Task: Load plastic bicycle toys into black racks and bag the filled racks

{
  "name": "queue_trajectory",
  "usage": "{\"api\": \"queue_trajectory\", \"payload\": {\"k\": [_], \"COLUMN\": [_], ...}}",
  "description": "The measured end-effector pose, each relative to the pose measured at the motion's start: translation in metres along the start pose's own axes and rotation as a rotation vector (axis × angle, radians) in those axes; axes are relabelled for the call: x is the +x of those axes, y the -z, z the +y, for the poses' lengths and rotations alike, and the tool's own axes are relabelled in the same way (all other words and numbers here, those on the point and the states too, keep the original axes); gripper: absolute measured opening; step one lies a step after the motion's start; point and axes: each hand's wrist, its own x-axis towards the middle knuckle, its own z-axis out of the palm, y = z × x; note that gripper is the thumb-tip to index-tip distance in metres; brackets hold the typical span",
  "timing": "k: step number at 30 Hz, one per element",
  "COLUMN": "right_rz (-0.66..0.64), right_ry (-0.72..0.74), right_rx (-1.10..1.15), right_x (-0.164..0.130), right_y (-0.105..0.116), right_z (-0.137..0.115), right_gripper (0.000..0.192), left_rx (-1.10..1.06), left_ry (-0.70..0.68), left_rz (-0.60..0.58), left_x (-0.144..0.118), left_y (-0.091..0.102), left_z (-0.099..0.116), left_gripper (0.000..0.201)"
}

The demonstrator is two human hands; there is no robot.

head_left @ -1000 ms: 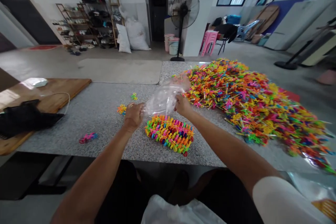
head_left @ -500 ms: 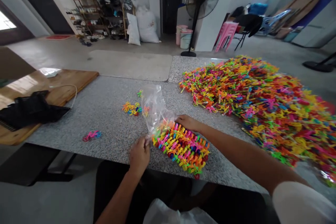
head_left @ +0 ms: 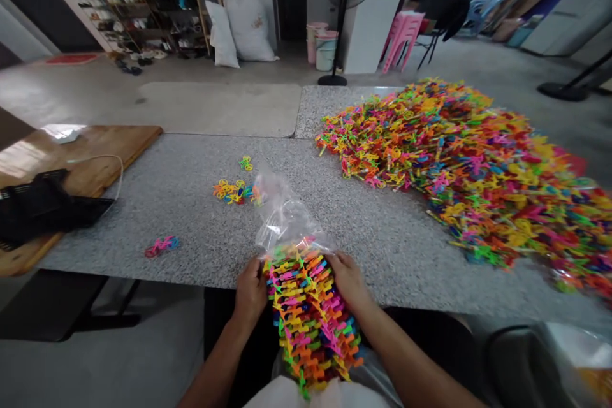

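A clear plastic bag [head_left: 289, 220] lies on the granite tabletop, its mouth around the far end of a bundle of colourful small plastic toys [head_left: 310, 319] in neat rows. The bundle's near end hangs over the table edge against my body. My left hand [head_left: 251, 293] is closed at the bag's left edge, beside the bundle. On the opposite side my right hand [head_left: 349, 280] grips the bag's right edge, fingers against the toys. Some fingertips are hidden behind the bag and bundle.
A large heap of loose colourful toys [head_left: 459, 166] covers the table's right side. A few loose toys [head_left: 232, 191] lie beyond the bag, and a pink and blue one [head_left: 162, 245] sits to the left. A black basket [head_left: 52, 204] rests on a wooden board [head_left: 136, 140].
The bundle has swung round and come nearer to my body, its near end now past the table edge. My right hand has moved down and closer to the left hand.
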Motion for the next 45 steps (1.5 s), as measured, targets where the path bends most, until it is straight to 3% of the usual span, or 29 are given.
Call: {"api": "queue_trajectory", "payload": {"k": [7, 12, 20, 23, 29, 33, 38, 41, 45], "right_rz": [-0.068, -0.105, -0.045, -0.005, -0.098, -0.127, -0.039, 0.019, 0.021], "right_ry": [0.021, -0.029, 0.167, 0.143, 0.035, 0.012, 0.171, 0.232, 0.304], "right_rx": [0.058, 0.067, -0.079, -0.126, -0.172, -0.312, -0.528, -0.602, -0.651], "right_x": [-0.010, -0.011, -0.001, 0.000, -0.013, -0.019, -0.017, -0.014, -0.014], "right_y": [0.000, 0.000, 0.009, 0.012, 0.028, 0.041, 0.048, 0.048, 0.044], "right_z": [-0.001, 0.000, 0.007, 0.014, 0.019, 0.020, 0.025, 0.025, 0.025], "right_gripper": [0.042, 0.037, 0.039, 0.034, 0.029, 0.020, 0.031, 0.041, 0.040], "left_rx": [-0.146, -0.446, -0.731, -0.696, -0.552, -0.306, -0.002, 0.044, 0.053], "left_ry": [0.088, 0.144, 0.236, 0.237, 0.292, 0.224, 0.104, 0.037, -0.006], "left_rz": [0.153, 0.154, 0.120, 0.090, -0.193, -0.206, -0.023, 0.112, 0.253], "left_x": [-0.019, -0.032, -0.041, -0.044, -0.058, -0.064, -0.051, -0.039, -0.028], "left_y": [-0.001, -0.004, -0.013, -0.015, -0.016, -0.012, -0.002, 0.000, -0.004], "left_z": [0.020, 0.039, 0.055, 0.057, 0.052, 0.039, 0.025, 0.025, 0.030], "left_gripper": [0.030, 0.034, 0.048, 0.046, 0.046, 0.045, 0.044, 0.043, 0.038]}}
